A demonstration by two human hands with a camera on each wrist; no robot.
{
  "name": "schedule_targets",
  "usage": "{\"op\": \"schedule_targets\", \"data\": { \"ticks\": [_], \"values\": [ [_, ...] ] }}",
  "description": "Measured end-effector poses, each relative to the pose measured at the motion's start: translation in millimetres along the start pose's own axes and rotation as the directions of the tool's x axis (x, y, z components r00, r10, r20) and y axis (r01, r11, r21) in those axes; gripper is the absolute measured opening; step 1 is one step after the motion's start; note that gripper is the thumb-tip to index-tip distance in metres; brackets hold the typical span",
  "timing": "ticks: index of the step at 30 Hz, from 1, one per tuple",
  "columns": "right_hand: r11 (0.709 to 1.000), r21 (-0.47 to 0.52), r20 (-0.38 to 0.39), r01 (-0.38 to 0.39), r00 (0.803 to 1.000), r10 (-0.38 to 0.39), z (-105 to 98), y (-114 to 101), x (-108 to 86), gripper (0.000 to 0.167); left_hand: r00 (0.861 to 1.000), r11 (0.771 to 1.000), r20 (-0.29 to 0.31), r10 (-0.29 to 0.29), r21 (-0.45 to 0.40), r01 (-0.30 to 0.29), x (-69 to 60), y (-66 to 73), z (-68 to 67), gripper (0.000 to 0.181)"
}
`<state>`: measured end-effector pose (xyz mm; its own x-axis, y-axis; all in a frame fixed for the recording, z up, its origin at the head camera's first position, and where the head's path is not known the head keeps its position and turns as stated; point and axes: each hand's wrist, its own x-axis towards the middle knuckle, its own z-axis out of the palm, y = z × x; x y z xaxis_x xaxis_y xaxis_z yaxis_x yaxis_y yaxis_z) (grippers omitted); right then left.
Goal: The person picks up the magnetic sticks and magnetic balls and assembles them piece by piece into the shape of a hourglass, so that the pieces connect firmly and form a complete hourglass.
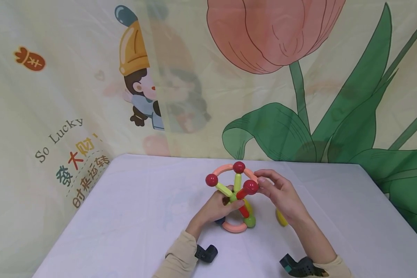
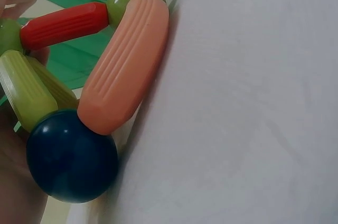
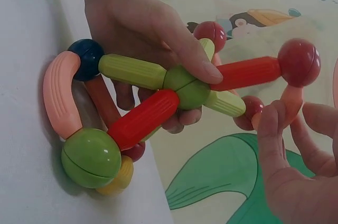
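Observation:
A toy frame of magnetic balls and rods stands on the table. My left hand (image 1: 218, 204) grips it around the middle, its thumb by the central green ball (image 3: 185, 86). Straight lime and red rods (image 3: 249, 73) spread from that ball, with red balls (image 1: 239, 167) at the upper ends. At the top right, my right hand (image 1: 283, 195) pinches a curved pink rod (image 3: 292, 102) beside a red ball (image 1: 251, 187). Lower down, another curved pink rod (image 2: 127, 65) joins a dark blue ball (image 2: 72, 155) to a green ball (image 1: 250, 221). Fingers partly hide the frame's far side.
A yellow piece (image 1: 281, 217) lies on the white table (image 1: 142, 200), partly behind the right hand. Black devices (image 1: 206, 253) sit at both wrists. A printed cloth (image 1: 187, 143) hangs behind the table's far edge.

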<state>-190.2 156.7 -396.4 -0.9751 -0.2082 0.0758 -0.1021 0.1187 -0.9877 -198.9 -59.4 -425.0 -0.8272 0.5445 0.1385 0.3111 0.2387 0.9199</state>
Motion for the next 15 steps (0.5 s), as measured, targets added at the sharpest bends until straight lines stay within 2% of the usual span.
{"op": "schedule_targets", "data": {
  "ticks": [8, 15],
  "values": [
    [1.000, -0.001, 0.022, 0.000, 1.000, 0.000, 0, 0, -0.3, 0.040, 1.000, 1.000, -0.004, 0.007, 0.007, -0.007, -0.1, 0.9, 0.2, 0.018],
    [1.000, -0.001, 0.085, 0.013, 0.996, -0.013, -1, 0, 0.1, 0.039, 0.993, 0.996, -0.073, 0.089, -0.010, -0.090, 10.7, -36.9, 10.4, 0.027]
  ]
}}
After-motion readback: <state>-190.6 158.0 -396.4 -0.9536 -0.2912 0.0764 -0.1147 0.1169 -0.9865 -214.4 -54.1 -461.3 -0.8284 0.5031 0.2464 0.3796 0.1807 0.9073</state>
